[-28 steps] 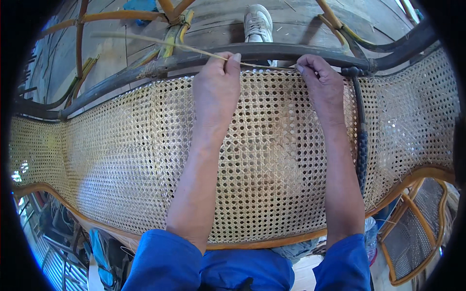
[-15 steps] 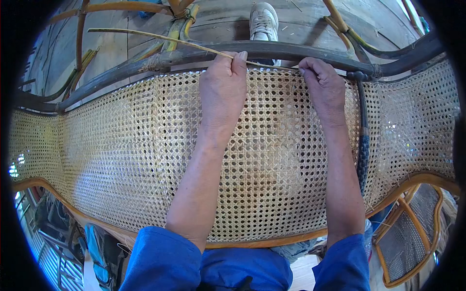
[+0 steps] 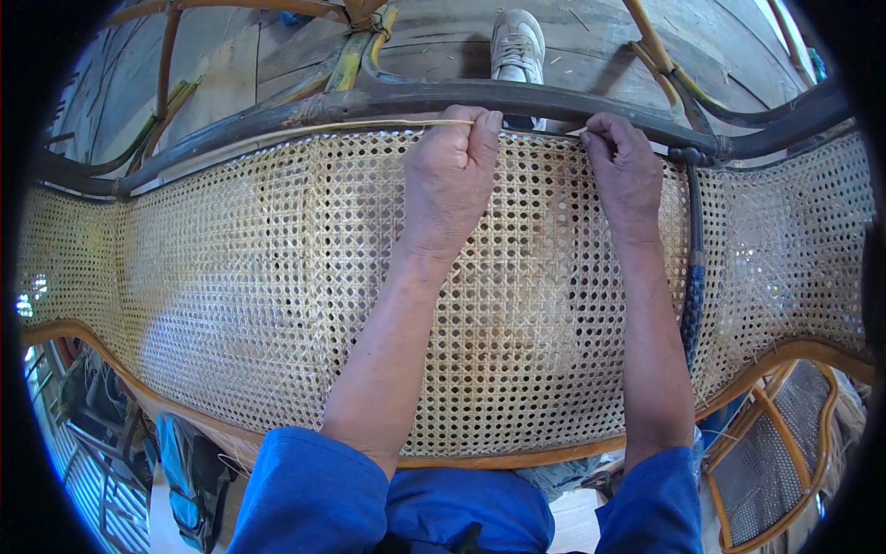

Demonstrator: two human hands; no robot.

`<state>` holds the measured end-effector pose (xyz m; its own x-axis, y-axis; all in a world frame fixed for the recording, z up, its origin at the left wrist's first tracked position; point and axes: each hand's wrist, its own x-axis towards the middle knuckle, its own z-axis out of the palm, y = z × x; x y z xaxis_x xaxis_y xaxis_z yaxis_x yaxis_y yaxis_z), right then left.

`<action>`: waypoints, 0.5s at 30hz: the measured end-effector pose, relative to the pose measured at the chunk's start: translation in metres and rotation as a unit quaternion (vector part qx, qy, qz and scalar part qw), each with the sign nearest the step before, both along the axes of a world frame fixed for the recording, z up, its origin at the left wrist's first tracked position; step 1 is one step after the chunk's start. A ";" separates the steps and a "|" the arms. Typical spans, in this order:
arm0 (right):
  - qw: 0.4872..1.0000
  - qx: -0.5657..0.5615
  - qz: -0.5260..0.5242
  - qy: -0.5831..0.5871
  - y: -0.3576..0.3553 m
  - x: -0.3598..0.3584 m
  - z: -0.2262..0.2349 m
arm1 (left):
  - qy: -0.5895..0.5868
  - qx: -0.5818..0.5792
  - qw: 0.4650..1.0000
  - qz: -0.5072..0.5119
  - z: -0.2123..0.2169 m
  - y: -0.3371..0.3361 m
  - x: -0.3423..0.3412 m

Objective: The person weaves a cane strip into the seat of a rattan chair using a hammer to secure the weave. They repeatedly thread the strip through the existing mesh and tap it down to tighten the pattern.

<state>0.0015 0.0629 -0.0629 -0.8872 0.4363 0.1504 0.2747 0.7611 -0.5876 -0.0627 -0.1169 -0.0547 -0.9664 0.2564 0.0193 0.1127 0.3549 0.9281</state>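
Up at the far edge of the woven cane panel [image 3: 277, 277], a thin pale cane strand [image 3: 369, 126] ran along the seam just under the dark curved frame rail [image 3: 388, 100]. The left hand [image 3: 452, 180] lay knuckles-up on the panel, its fingers [image 3: 484, 129] pinched shut on the strand's right end. Just to the right along the same edge, the right hand [image 3: 628, 175] rested on the panel with its fingers [image 3: 595, 137] curled tight together against the rail; they seemed to nip something small there, though it was too fine to tell. Beyond the rail, a pale shoe [image 3: 517, 42] stood on the wooden floor [image 3: 434, 37]. Right of the right hand, a dark wrapped bar [image 3: 694, 268] crossed the panel downward. Blue sleeves [image 3: 314, 499] covered both forearms at the panel's near edge.
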 end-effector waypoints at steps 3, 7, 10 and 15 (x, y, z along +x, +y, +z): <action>0.999 0.040 0.019 0.020 0.001 0.000 -0.002 | 0.024 0.020 0.999 -0.009 -0.003 0.000 0.000; 0.997 0.060 0.055 0.009 0.006 -0.002 -0.001 | 0.017 0.031 0.999 -0.015 -0.003 0.000 0.001; 0.992 0.067 0.102 -0.016 0.011 -0.003 0.004 | 0.023 0.033 0.999 -0.016 -0.001 -0.001 0.001; 0.990 0.019 0.126 -0.053 0.011 -0.002 0.009 | 0.004 0.044 0.999 -0.012 0.000 -0.001 0.001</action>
